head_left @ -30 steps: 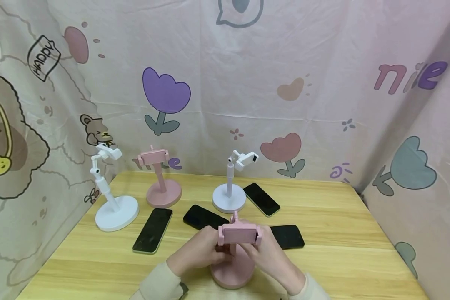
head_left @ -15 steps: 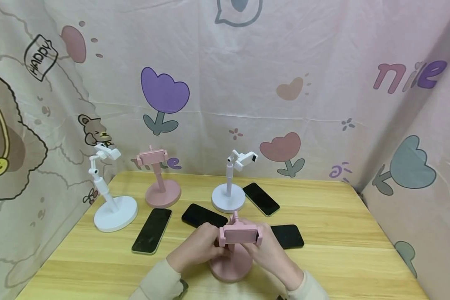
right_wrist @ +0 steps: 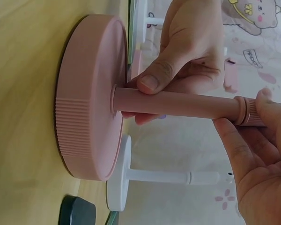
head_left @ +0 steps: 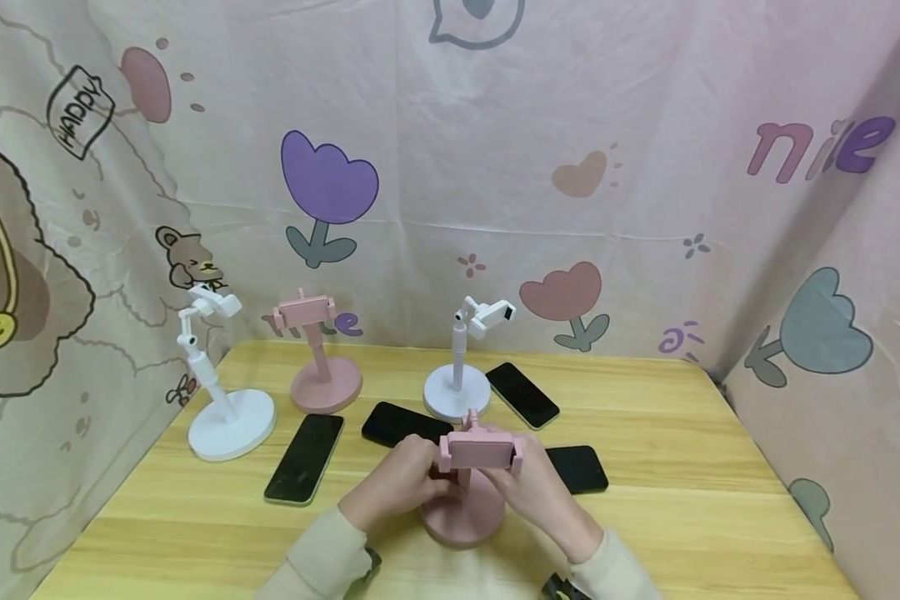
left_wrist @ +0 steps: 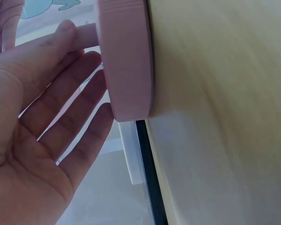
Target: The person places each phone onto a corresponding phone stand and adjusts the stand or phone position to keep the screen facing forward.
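A pink phone stand [head_left: 461,521] stands upright at the front middle of the table, its clamp facing up toward the head camera. In the right wrist view my left hand [right_wrist: 192,47] grips the lower pole just above the round base [right_wrist: 91,98], thumb on the near side. Higher up, my right hand [right_wrist: 262,159] pinches the ribbed collar [right_wrist: 249,111] at the top of the pole. The base's edge [left_wrist: 126,61] hides the left fingertips in the left wrist view. From the head, the clamp [head_left: 480,452] partly covers both hands.
Behind stand a white stand [head_left: 231,427], a second pink stand [head_left: 326,385] and another white stand [head_left: 457,393]. Black-screened phones lie around: one at left [head_left: 305,459], one behind my left hand [head_left: 405,423], one at the back [head_left: 523,395], one beside my right hand [head_left: 581,469].
The pink stand has slid slightly away from me along the table, both hands moving with it and keeping their hold. The other stands and the phones stay where they were.
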`<action>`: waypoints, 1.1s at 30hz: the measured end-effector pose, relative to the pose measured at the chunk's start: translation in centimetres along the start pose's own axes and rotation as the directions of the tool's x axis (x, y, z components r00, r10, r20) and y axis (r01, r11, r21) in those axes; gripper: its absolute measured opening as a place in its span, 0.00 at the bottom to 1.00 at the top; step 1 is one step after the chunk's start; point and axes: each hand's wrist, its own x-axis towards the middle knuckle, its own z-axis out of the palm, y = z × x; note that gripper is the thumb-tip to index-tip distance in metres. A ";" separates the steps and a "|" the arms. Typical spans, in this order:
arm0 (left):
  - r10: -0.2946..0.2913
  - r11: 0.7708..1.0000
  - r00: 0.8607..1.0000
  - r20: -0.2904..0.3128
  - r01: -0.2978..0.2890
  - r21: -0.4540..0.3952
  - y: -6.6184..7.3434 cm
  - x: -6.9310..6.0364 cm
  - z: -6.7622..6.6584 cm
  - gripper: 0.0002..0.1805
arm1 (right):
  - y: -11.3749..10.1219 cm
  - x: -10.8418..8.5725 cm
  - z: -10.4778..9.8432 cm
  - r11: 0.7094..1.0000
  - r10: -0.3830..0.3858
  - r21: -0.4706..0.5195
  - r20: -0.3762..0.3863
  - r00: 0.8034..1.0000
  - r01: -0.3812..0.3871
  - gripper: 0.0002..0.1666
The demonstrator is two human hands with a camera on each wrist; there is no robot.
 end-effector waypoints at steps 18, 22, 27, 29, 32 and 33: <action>-0.004 0.999 1.000 0.011 0.005 -0.046 -0.3 0.6 0.0 0.08 | 0.4 0.7 -0.5 0.999 0.028 -0.019 0.040 0.999 -0.028 0.20; -0.014 0.998 1.000 0.015 0.015 -0.063 -0.1 0.4 0.0 0.10 | 0.1 0.7 -1.2 0.998 0.027 -0.054 0.103 0.994 -0.022 0.21; -0.017 0.996 1.000 0.014 0.018 -0.090 0.3 0.3 -0.5 0.10 | 0.2 1.0 -3.4 0.997 0.030 -0.076 0.217 0.976 -0.014 0.23; -0.034 0.994 0.999 0.018 0.036 -0.106 0.5 0.3 -0.8 0.11 | 0.5 1.0 -4.4 0.996 0.051 -0.077 0.257 0.965 -0.033 0.22; -0.055 0.991 0.998 0.015 0.056 -0.124 1.1 0.1 -1.3 0.13 | 0.9 0.8 -5.7 0.995 0.086 -0.076 0.286 0.954 -0.067 0.22; -0.061 0.990 0.998 0.016 0.063 -0.130 1.3 0.0 -1.5 0.14 | 1.0 0.7 -6.1 0.994 0.096 -0.078 0.287 0.953 -0.076 0.23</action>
